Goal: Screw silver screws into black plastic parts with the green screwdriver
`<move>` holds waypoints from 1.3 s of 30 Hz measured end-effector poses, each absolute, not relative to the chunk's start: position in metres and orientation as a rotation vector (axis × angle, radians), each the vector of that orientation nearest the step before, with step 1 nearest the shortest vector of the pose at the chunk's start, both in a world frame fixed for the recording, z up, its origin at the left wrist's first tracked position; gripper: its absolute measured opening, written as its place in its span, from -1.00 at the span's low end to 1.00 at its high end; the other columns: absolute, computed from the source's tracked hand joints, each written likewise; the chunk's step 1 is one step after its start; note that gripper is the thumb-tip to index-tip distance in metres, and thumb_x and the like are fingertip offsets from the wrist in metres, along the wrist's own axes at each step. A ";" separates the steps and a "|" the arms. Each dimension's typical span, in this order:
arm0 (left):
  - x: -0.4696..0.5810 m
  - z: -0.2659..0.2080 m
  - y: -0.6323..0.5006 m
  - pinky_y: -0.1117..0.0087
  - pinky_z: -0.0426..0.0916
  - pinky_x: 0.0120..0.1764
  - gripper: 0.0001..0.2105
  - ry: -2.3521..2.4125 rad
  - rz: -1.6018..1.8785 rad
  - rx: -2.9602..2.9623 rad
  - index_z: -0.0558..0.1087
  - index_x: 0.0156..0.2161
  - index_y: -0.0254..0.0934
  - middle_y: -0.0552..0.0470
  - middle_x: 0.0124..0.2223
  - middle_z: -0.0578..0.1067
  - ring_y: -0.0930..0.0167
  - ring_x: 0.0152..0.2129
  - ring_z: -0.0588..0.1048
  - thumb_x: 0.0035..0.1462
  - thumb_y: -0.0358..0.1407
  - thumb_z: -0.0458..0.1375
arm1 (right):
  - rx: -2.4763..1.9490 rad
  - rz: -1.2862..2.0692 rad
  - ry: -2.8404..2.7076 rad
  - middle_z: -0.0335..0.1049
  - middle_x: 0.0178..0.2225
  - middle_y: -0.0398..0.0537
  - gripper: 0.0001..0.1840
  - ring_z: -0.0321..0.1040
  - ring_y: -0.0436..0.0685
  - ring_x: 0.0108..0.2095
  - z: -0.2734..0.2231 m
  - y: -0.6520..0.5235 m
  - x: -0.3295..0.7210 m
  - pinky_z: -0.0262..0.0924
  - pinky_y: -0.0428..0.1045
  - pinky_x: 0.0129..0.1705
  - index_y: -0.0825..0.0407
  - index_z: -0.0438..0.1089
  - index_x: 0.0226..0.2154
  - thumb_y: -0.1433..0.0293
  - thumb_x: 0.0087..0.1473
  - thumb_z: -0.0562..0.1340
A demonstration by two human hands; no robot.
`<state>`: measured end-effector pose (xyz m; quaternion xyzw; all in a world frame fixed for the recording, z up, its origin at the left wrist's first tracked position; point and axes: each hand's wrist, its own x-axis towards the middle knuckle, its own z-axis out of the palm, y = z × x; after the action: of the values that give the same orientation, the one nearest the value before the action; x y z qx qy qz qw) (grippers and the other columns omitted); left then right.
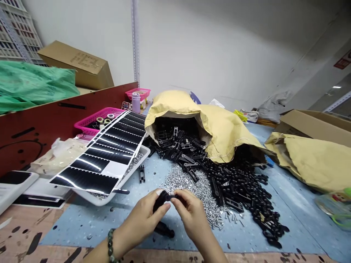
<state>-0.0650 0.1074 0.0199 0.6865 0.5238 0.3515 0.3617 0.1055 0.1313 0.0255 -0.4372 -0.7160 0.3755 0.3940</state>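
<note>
Just above the near part of the blue work surface, my left hand (148,210) is closed around a small black plastic part (161,199). My right hand (189,210) pinches the other end of the same part, and the fingers of both hands hide much of it. Another black part (164,229) lies on the surface beneath my hands. Beyond them spreads a heap of small silver screws (203,190). Loose black plastic parts (189,149) spill from the mouth of a yellow paper sack (175,98), and more black pieces (260,201) are piled to the right.
Sheets of black stickers (104,149) rest across a white tray (105,200) of small metal pieces at left. A pink basket (82,124) holds scissors. Further paper sacks (320,160) and a cardboard box (326,120) stand right. A red partition (55,120) borders the left side.
</note>
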 end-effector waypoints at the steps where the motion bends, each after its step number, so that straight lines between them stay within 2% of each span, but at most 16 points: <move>1: -0.066 0.020 0.108 0.37 0.26 -0.23 -0.82 1.353 0.889 1.831 0.35 -0.17 -0.19 0.04 -0.24 0.45 0.33 -0.28 0.42 0.26 -0.16 0.00 | -1.115 0.948 -1.859 0.43 -0.36 -0.07 -0.86 0.34 0.09 -0.35 0.028 0.132 0.105 0.16 -0.06 -0.32 0.02 0.47 -0.30 0.40 0.10 0.18; 7: -0.081 0.020 0.111 0.40 0.24 -0.36 -0.82 1.411 0.827 2.076 0.42 -0.25 -0.18 0.04 -0.35 0.50 0.34 -0.43 0.46 0.25 -0.18 0.02 | -1.099 0.953 -1.879 0.44 -0.39 -0.10 -0.87 0.35 0.09 -0.37 0.027 0.136 0.095 0.16 -0.05 -0.33 -0.01 0.47 -0.33 0.37 0.11 0.20; 10: -0.089 0.013 0.105 0.41 0.20 -0.41 -0.80 1.470 0.827 2.001 0.41 -0.33 -0.19 0.07 -0.41 0.48 0.36 -0.48 0.45 0.25 -0.19 0.01 | -1.071 0.994 -1.888 0.43 -0.43 -0.14 -0.88 0.34 0.06 -0.41 0.014 0.140 0.089 0.17 -0.07 -0.38 -0.02 0.47 -0.32 0.36 0.12 0.20; 12: -0.095 0.006 0.102 0.41 0.21 -0.40 -0.78 1.540 0.841 1.845 0.38 -0.34 -0.19 0.09 -0.44 0.46 0.36 -0.49 0.43 0.25 -0.16 0.00 | -1.084 0.971 -1.914 0.41 -0.40 -0.14 -0.86 0.33 0.05 -0.42 0.003 0.147 0.085 0.20 -0.08 -0.38 -0.02 0.43 -0.24 0.36 0.15 0.17; 15: -0.104 -0.006 0.100 0.41 0.21 -0.42 -0.75 1.646 0.893 1.551 0.35 -0.35 -0.20 0.12 -0.49 0.41 0.36 -0.52 0.41 0.25 -0.10 -0.02 | -1.215 0.646 -2.107 0.40 -0.28 -0.06 -0.84 0.34 0.11 -0.28 -0.013 0.161 0.077 0.24 -0.02 -0.26 -0.01 0.39 -0.18 0.42 0.15 0.18; 17: -0.109 -0.011 0.102 0.40 0.22 -0.43 -0.73 1.664 0.930 1.434 0.36 -0.35 -0.21 0.11 -0.50 0.41 0.35 -0.55 0.40 0.23 -0.08 -0.02 | -1.274 0.440 -2.256 0.39 -0.28 -0.03 -0.88 0.32 0.18 -0.22 -0.022 0.169 0.070 0.22 0.03 -0.20 0.00 0.43 -0.28 0.49 0.09 0.22; 20: -0.111 -0.015 0.108 0.36 0.27 -0.37 -0.74 1.654 0.984 1.410 0.39 -0.27 -0.22 0.07 -0.44 0.45 0.31 -0.47 0.43 0.22 -0.08 0.00 | -1.293 0.357 -2.314 0.38 -0.28 0.00 -0.84 0.28 0.23 -0.21 -0.029 0.178 0.060 0.20 0.09 -0.18 -0.01 0.44 -0.29 0.54 0.06 0.23; 23: -0.106 -0.017 0.116 0.31 0.30 -0.22 -0.73 1.639 1.058 1.442 0.40 -0.14 -0.21 0.00 -0.25 0.49 0.25 -0.29 0.45 0.21 -0.10 0.01 | -1.319 0.294 -2.317 0.37 -0.24 0.03 -0.80 0.25 0.25 -0.19 -0.031 0.181 0.057 0.17 0.10 -0.18 -0.01 0.43 -0.23 0.53 0.07 0.22; 25: -0.102 -0.020 0.121 0.27 0.27 -0.09 -0.74 1.634 1.108 1.466 0.39 -0.10 -0.21 -0.03 -0.13 0.47 0.23 -0.16 0.42 0.21 -0.14 0.01 | -1.297 0.278 -2.354 0.37 -0.30 -0.01 -0.84 0.25 0.22 -0.23 -0.033 0.179 0.059 0.16 0.08 -0.21 -0.03 0.44 -0.33 0.54 0.08 0.22; 27: -0.099 -0.023 0.126 0.23 0.22 -0.01 -0.77 1.619 1.137 1.505 0.39 -0.12 -0.21 -0.05 -0.09 0.45 0.22 -0.08 0.37 0.21 -0.18 0.01 | -1.256 0.279 -2.399 0.37 -0.36 -0.06 -0.85 0.25 0.18 -0.26 -0.035 0.174 0.065 0.15 0.04 -0.23 -0.04 0.43 -0.41 0.53 0.08 0.22; 32: -0.097 -0.027 0.134 0.17 0.24 -0.01 -0.81 1.527 1.114 1.660 0.44 -0.14 -0.20 -0.03 -0.14 0.44 0.25 -0.12 0.38 0.22 -0.26 0.02 | -1.323 0.317 -2.350 0.34 -0.37 -0.05 -0.89 0.23 0.18 -0.28 -0.037 0.162 0.093 0.16 0.06 -0.24 0.00 0.34 -0.46 0.46 0.08 0.25; 35: -0.096 -0.026 0.140 0.16 0.25 -0.02 -0.82 1.481 1.074 1.741 0.47 -0.14 -0.16 0.00 -0.16 0.45 0.26 -0.14 0.38 0.20 -0.30 0.05 | -1.284 0.424 -2.232 0.33 -0.31 -0.04 -0.96 0.25 0.18 -0.24 -0.036 0.162 0.109 0.20 0.07 -0.22 0.00 0.33 -0.35 0.46 0.12 0.19; 39: -0.092 -0.025 0.149 0.17 0.25 -0.03 -0.81 1.450 1.025 1.814 0.47 -0.12 -0.15 0.01 -0.17 0.44 0.26 -0.14 0.37 0.20 -0.33 0.06 | -1.229 0.441 -2.162 0.32 -0.25 0.00 -0.78 0.25 0.19 -0.20 -0.034 0.160 0.115 0.22 0.09 -0.18 0.00 0.35 -0.22 0.54 0.15 0.06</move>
<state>-0.0924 0.1488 -0.0251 0.6823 0.5454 0.3857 0.2971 0.1146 0.1597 -0.0340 -0.4635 -0.8158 0.1663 0.3031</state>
